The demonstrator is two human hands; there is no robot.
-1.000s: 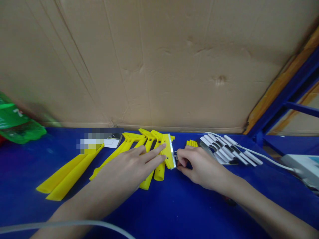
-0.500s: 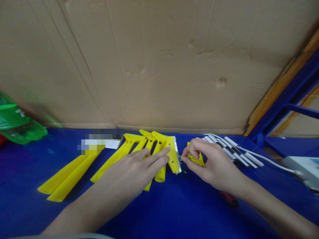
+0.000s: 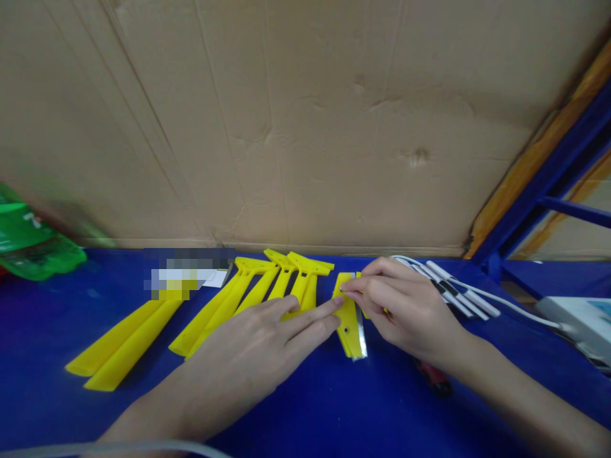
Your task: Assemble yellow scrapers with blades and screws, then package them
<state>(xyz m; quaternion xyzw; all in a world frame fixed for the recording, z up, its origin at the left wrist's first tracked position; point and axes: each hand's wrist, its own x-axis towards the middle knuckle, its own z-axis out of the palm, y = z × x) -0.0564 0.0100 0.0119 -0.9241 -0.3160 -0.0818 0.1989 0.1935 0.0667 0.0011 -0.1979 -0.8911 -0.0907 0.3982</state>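
My left hand [image 3: 291, 331] is closed on a yellow scraper [image 3: 348, 340], with two fingers extended along its head and the handle hidden beneath the palm. A shiny metal blade [image 3: 363, 337] lines the head's right edge, and a dark hole shows in its lower half. My right hand [image 3: 401, 305] pinches a small screw [image 3: 342, 289] at the upper part of the head, its fingertips touching the yellow plastic. Several more yellow scraper handles [image 3: 252, 273] lie side by side to the left. Yellow pieces behind my right hand are mostly hidden.
Two yellow handles [image 3: 119, 350] lie further left, their far ends blurred out. A red and black tool handle [image 3: 435, 380] is under my right wrist. White and black rods [image 3: 458, 292], a cable and a white box [image 3: 577, 324] are right; a green bottle [image 3: 38, 235] is left.
The scraper head has shifted right and towards me, away from the other handles. My right hand has brought the screw from the table onto the head.
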